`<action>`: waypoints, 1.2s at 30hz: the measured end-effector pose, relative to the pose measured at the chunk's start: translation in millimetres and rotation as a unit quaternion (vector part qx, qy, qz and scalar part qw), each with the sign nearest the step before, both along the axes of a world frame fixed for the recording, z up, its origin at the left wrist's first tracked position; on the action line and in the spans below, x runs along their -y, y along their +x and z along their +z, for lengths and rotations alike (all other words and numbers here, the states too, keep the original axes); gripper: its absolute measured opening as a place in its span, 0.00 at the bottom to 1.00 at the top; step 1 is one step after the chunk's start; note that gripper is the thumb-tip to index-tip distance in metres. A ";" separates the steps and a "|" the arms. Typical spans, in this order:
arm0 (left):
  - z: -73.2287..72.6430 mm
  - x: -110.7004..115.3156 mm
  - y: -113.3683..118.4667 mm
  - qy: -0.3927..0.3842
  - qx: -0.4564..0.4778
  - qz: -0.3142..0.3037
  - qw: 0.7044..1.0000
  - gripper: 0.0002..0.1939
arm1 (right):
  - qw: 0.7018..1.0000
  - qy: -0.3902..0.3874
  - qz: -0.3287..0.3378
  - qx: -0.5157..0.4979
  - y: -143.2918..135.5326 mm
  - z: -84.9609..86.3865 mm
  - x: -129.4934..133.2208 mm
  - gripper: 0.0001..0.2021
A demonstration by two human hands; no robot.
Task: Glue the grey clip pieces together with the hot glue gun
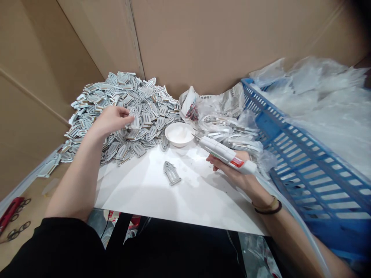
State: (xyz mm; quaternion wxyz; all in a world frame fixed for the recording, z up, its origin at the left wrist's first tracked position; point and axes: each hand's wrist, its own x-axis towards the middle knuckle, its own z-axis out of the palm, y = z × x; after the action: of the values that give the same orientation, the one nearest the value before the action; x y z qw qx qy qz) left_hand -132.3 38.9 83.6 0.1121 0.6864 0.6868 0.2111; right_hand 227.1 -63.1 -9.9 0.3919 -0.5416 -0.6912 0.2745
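My left hand (pixel 111 120) reaches over a heap of grey arch-shaped parts (pixel 150 94), its thumb and fingers closed on the edge of one grey arch-shaped part (pixel 135 118). A white electric screwdriver (pixel 222 150) lies in my right hand (pixel 236 170), with my fingers wrapped round its body. Its thin metal tip points left, close to the rim of a white bowl (pixel 179 143). On the white tabletop (pixel 139 193) between my hands lies a single grey arched part (pixel 171 173) with slots through it.
A blue plastic crate (pixel 304 150) with clear plastic bags (pixel 327 92) stands at the right. Beside it lie a bag of small dark pieces (pixel 191 110) and wrapped pale parts (pixel 232 133). Cardboard walls (pixel 203 46) close off the back and left. A red tool (pixel 11 212) lies far left.
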 end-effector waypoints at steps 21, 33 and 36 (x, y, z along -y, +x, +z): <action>-11.5 18.2 89.1 0.094 -0.200 -0.181 0.958 0.12 | 0.998 -0.001 -0.056 -0.004 -0.1 -3.5 -5.6 0.18; -69.0 -36.9 154.0 0.078 -0.108 -0.241 0.961 0.11 | 0.995 0.017 -0.095 -0.006 2.4 -8.6 -9.9 0.18; -70.5 -35.6 152.3 0.081 -0.037 -0.261 0.961 0.07 | 0.995 0.019 -0.098 0.004 0.2 -6.0 -9.4 0.17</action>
State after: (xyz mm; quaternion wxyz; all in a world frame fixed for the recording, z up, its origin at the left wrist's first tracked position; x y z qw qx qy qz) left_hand 20.1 74.4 13.1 0.0818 0.8557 0.4685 0.2041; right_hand 227.3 -53.7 -16.0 0.4240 -0.6001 -0.6417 0.2197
